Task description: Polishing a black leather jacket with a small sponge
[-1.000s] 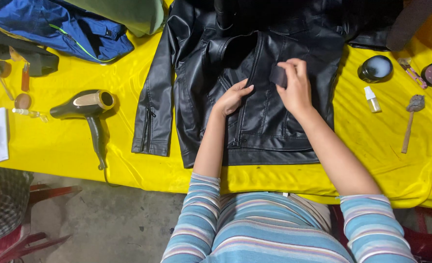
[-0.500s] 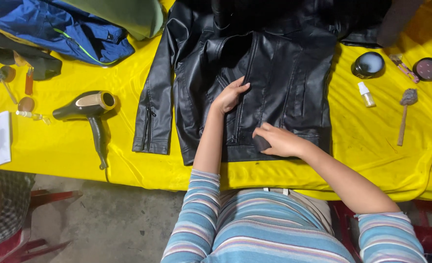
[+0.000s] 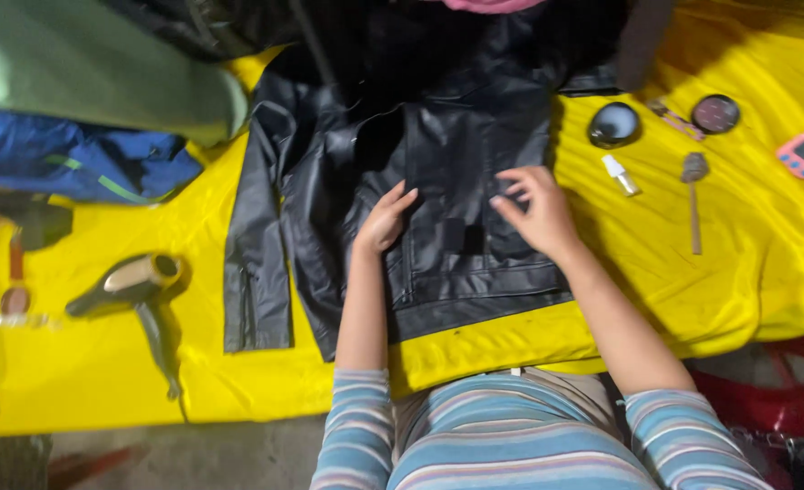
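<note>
Black leather jacket (image 3: 438,163) spread flat, centre of yellow tabletop (image 3: 102,363). Left hand (image 3: 384,220) flat on jacket front, fingers extended, holding nothing. Right hand (image 3: 534,210) hovering just right, fingers loosely spread, empty.

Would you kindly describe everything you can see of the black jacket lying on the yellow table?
The black jacket looks like glossy leather or a look-alike, creased, with seams and a hem band. It lies spread flat on the yellow cloth, one sleeve stretched along its left side, its hem towards the person, its top lost in shadow. The left hand rests flat on its front; the right hand is on it beside a small dark patch.
</note>
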